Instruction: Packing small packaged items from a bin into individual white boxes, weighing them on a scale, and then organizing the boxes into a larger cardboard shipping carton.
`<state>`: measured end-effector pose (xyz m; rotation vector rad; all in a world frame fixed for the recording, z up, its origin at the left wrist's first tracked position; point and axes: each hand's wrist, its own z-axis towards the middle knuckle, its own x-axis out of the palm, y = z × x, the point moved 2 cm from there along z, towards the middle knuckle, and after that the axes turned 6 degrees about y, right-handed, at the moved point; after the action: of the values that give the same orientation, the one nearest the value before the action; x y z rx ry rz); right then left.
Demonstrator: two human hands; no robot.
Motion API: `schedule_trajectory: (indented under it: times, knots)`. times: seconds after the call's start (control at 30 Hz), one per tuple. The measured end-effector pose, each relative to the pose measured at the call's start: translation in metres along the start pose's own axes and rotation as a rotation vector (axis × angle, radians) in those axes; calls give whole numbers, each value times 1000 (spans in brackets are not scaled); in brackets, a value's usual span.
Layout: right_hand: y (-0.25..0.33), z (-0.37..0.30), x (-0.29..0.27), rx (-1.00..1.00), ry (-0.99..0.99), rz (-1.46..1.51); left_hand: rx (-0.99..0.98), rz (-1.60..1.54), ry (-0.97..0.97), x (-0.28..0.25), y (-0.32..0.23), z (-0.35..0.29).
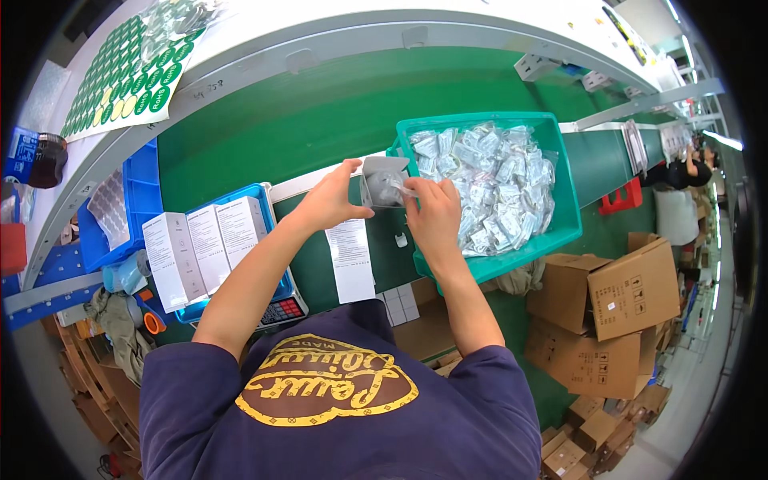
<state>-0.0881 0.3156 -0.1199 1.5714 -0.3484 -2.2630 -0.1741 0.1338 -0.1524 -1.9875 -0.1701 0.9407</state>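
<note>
A small white open box (386, 164) stands over the green bench, its flap raised. My left hand (330, 200) grips it from the left, thumb and forefinger spread round its side. Inside lies a clear plastic bag (387, 189) with greyish contents I cannot make out. The fingertips of my right hand (436, 218) pinch the bag's edge at the box's right side. Just below my hands, a printed white paper strip (352, 268) rests on the bench beside a tiny white piece (401, 240). Right of my right hand sits a green bin (570, 192) full of small clear packets (496, 180).
Left, a blue tray (266, 192) on a scale (286, 310) carries folded printed leaflets (210, 240). Beyond are a blue bin (148, 184) and a shelf edge (320, 56) with green round stickers (132, 76). Cardboard boxes (636, 288) stack at right; another person (690, 172) is farther off.
</note>
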Motion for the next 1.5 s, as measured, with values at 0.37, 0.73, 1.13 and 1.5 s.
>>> schedule_trajectory:
  times: [0.37,0.73,1.13,1.5]
  knots:
    - [-5,2,2,30,90,157,46,-142,-89,29,14,39]
    - [26,-12,-38,67,83,328,179,-319,-230,-41,-47,-42]
    - [165,-46,-51,-93,610,919,318,-643,-391,-24,-41,-238]
    - [199,-35,-19,124,432,1445,94,-679,-184,-8,-7,-260]
